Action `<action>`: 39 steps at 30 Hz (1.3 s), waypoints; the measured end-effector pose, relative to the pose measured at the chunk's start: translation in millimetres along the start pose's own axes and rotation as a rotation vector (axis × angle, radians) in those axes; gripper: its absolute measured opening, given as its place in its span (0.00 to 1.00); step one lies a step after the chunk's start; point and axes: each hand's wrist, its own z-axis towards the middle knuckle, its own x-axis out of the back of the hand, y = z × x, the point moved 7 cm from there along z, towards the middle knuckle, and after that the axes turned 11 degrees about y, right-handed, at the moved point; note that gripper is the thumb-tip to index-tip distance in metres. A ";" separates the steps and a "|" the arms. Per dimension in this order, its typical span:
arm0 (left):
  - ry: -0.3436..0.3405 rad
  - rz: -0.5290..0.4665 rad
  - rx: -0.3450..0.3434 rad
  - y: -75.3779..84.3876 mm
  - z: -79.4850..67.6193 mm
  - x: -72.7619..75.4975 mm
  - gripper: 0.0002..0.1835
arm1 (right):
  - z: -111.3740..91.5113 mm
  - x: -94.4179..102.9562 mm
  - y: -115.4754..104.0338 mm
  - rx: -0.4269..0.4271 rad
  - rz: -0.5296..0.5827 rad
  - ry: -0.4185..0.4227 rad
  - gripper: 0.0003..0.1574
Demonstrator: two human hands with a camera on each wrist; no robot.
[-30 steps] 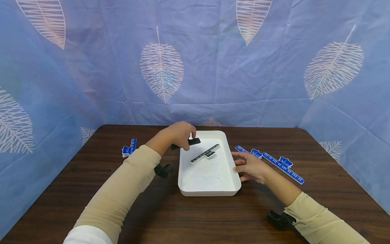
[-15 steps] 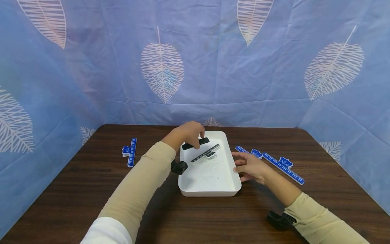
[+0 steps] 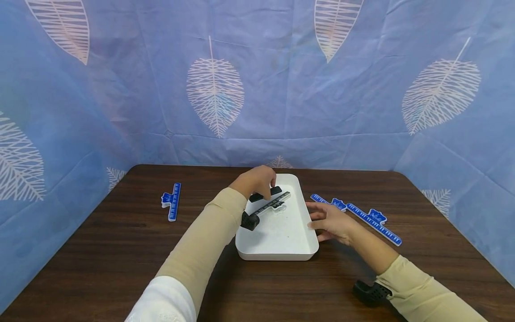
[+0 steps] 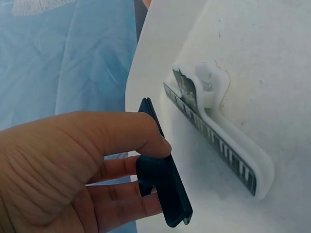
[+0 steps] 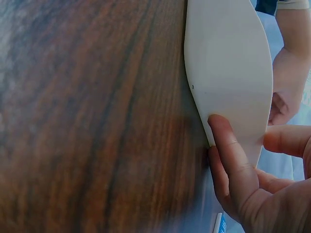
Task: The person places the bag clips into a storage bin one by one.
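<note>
My left hand (image 3: 257, 181) pinches a black clip (image 4: 170, 189) with a long straight bar, over the far left part of a white tray (image 3: 277, 243). In the left wrist view its thumb lies on the bar and the other fingers are behind. A clear clip with a black piano-key strip (image 4: 218, 141) lies on the tray floor, just right of the held clip. My right hand (image 3: 331, 222) holds the tray's right side. Its thumb is at the rim and its fingers (image 5: 228, 141) lie against the outer wall.
Two blue piano-key clips, the nearer one (image 3: 374, 223) and the farther one (image 3: 330, 201), lie right of the tray. Another blue clip (image 3: 174, 201) lies at the left on the dark wooden table (image 3: 120, 250). A blue leaf-print cloth (image 3: 265, 89) hangs behind.
My left hand has moved right with the black clip, from the tray's left edge to over its inside, and lower. The left blue clip is now fully visible. My right hand stays put.
</note>
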 end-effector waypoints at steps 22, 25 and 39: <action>-0.037 0.012 0.130 -19.3 7.8 -17.0 0.13 | 1.6 0.0 1.6 -0.012 -0.009 0.007 0.42; -0.045 0.024 0.119 -19.2 8.8 -18.7 0.12 | 1.7 0.0 1.7 -0.011 -0.013 0.010 0.43; -0.051 0.078 0.096 -18.2 4.3 -10.6 0.13 | 2.6 0.4 2.4 -0.016 -0.017 0.019 0.42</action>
